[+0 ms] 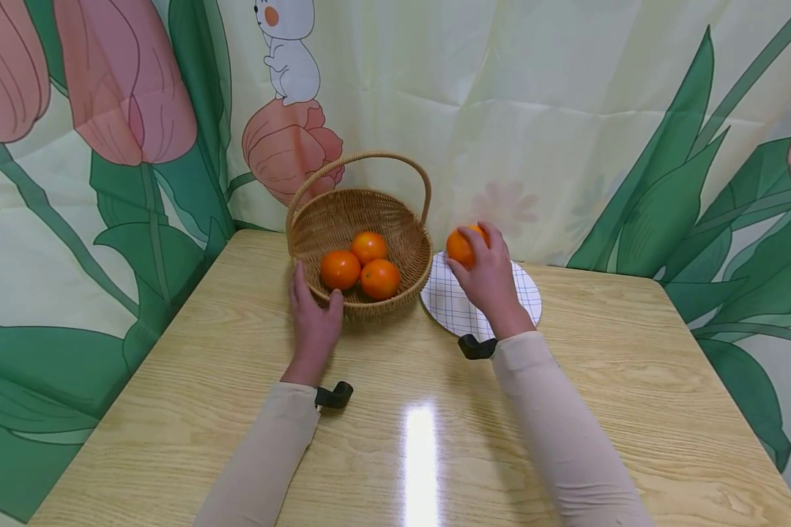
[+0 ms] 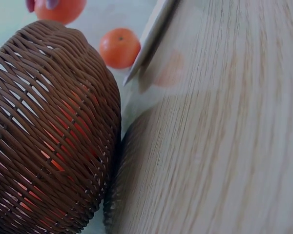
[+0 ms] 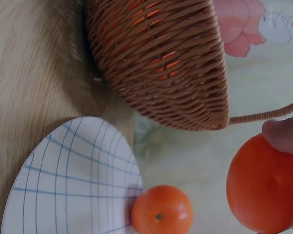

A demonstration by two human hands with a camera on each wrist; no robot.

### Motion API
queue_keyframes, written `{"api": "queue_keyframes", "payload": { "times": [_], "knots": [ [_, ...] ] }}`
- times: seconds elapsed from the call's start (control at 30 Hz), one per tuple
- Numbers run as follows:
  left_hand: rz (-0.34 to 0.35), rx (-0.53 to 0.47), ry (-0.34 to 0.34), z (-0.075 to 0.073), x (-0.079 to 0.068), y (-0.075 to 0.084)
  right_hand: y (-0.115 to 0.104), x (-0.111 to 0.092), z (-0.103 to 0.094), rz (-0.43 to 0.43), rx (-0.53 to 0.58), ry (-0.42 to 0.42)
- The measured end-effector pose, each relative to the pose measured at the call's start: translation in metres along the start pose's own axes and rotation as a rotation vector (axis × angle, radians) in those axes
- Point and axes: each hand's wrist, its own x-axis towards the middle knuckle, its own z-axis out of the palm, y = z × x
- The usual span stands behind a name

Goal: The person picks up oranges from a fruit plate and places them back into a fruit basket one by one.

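My right hand grips an orange above a white plate with a blue grid. A second orange, its green stem spot showing, sits at the plate's far side; in the head view it is hidden behind the right hand. Left of the plate stands a brown wicker basket with a tall arched handle, its opening tilted toward me. Inside lie an orange, another orange and a third orange. Against the basket's near left side rests my left hand, thumb and fingers spread at the rim.
Basket and plate stand near the back of a wooden table. Right behind the table hangs a curtain printed with tulips and a white animal. A bright light reflection shows on the tabletop between the forearms.
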Motion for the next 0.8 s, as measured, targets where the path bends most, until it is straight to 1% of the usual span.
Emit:
{"api": "queue_keyframes", "payload": {
  "times": [0.17,0.37,0.6,0.8],
  "knots": [
    [-0.008,0.005,-0.008,0.001,0.000,0.000,-0.006,0.003,0.000,-0.013,0.023,0.014],
    [-0.016,0.007,-0.013,0.001,-0.001,0.001,-0.013,0.005,0.001,-0.050,0.039,0.031],
    [-0.010,0.010,-0.008,0.001,-0.001,0.000,-0.023,0.007,0.004,-0.061,0.054,0.027],
    [-0.011,0.006,-0.004,0.002,-0.001,0.001,-0.027,0.008,0.009,-0.089,0.073,0.022]
  ]
}}
